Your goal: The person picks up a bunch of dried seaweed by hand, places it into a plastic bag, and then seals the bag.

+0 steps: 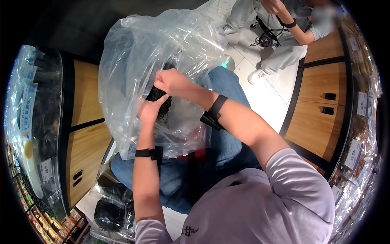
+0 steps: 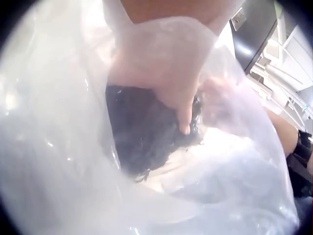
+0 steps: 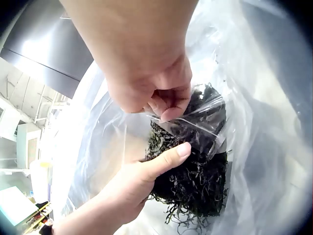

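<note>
Inside a large clear plastic bag (image 1: 130, 53) on the person's lap is a block of dark dried seaweed (image 3: 193, 183) with loose, stringy ends. The left hand (image 1: 149, 110) grips the block from the side, its thumb lying across the strands in the right wrist view. Just above that thumb, the right hand (image 3: 164, 93) pinches the edge of a thin clear plastic wrapper (image 3: 195, 129), which is stretched over the upper part of the block. Milky bag film veils the left hand (image 2: 156, 63) and the seaweed in the left wrist view.
Wooden cabinets (image 1: 315, 87) with packaged goods above stand on both sides. A clear bag with dark contents (image 1: 109, 213) lies on the floor at lower left. Another person (image 1: 280, 44) sits at upper right, beside black cables (image 1: 266, 38).
</note>
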The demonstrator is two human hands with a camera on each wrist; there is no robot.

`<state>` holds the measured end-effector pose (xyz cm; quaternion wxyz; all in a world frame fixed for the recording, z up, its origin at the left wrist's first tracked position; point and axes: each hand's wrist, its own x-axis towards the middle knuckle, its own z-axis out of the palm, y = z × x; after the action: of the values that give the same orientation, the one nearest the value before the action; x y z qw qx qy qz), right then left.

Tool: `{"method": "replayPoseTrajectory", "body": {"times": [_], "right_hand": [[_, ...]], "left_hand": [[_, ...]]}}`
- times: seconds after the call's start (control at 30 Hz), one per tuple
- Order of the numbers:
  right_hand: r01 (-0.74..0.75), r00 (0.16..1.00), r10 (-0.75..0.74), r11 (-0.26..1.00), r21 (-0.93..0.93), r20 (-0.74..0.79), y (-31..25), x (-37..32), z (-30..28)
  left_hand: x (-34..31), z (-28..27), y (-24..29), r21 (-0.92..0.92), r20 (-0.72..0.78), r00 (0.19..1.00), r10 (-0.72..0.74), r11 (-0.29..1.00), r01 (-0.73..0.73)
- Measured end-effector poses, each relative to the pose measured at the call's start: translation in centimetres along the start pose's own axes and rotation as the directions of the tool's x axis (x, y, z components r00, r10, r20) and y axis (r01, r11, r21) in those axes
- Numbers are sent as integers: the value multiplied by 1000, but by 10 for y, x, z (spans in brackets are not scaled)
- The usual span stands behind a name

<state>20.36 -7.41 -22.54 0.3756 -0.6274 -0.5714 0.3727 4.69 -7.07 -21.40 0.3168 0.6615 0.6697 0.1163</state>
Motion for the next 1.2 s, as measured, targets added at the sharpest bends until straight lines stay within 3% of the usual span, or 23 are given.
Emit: {"method": "replayPoseTrajectory", "body": {"times": [0.03, 0.1, 0.13, 0.2, 0.43, 0.5, 0.53, 0.6, 0.67, 0.73, 0.77, 0.8, 0.87, 0.93, 1.0, 1.07, 1.13, 1.2], "right_hand": [[19, 1000, -19, 1000, -10, 2, 3, 1, 4], [34, 999, -34, 999, -17, -1, 13, 3, 11], [50, 998, -52, 998, -39, -37, 17, 5, 15], [58, 995, -63, 996, -60, -72, 20, 3, 17], [106, 994, -107, 993, -55, -17, 26, 2, 24], [174, 985, -170, 975, -134, 40, 24, 1, 26], [177, 984, -172, 976, -127, 50, 23, -2, 29], [223, 974, -217, 969, -105, 64, 14, -7, 33], [200, 978, -191, 971, -129, 81, 2, -9, 27], [45, 969, -38, 999, -25, 242, -6, -9, 20], [114, 975, -113, 994, 6, 193, -1, -8, 22], [127, 968, -126, 992, 13, 215, -3, -10, 20], [34, 964, -58, 995, 96, 259, -11, -9, 11], [106, 968, -115, 993, 54, 224, -24, -13, 6], [71, 983, 18, 879, -472, 181, -33, -12, 3], [118, 969, 26, 828, -549, 247, -45, -9, -5], [152, 956, 47, 765, -625, 290, -50, -6, -14], [182, 967, -4, 715, -675, 257, -53, 4, -22]], "left_hand": [[5, 1, -5, 1, 2, 1000, -1, 1000, 1], [16, 1, -12, 44, 278, 959, -51, 998, 40], [17, 4, -16, 46, 281, 958, -51, 998, 40], [8, 2, -10, 112, 265, 962, 71, 988, -104], [3, 12, -23, 121, 187, 976, 111, 983, -135], [-4, 19, -27, 46, 36, 955, 295, 954, -296], [-4, 22, -29, 50, 33, 959, 283, 957, -284], [0, 25, -28, 276, 40, 947, 319, 907, -317], [3, 27, -29, 341, 31, 954, 299, 894, -291], [5, 29, -37, 317, 24, 918, 396, 868, -382], [7, 31, -43, 229, -31, 870, 492, 851, -473], [6, 29, -42, 235, -48, 879, 474, 861, -452], [7, 28, -36, 241, 56, 940, 338, 908, -341], [4, 19, -27, 242, 45, 948, 316, 917, -317], [3, 10, -19, 223, 60, 933, 356, 906, -360], [13, 19, -36, 180, 68, 923, 378, 906, -384], [9, 18, -27, 342, 16, 862, 506, 808, -480], [6, 14, -25, 355, -36, 837, 546, 790, -500]]}}
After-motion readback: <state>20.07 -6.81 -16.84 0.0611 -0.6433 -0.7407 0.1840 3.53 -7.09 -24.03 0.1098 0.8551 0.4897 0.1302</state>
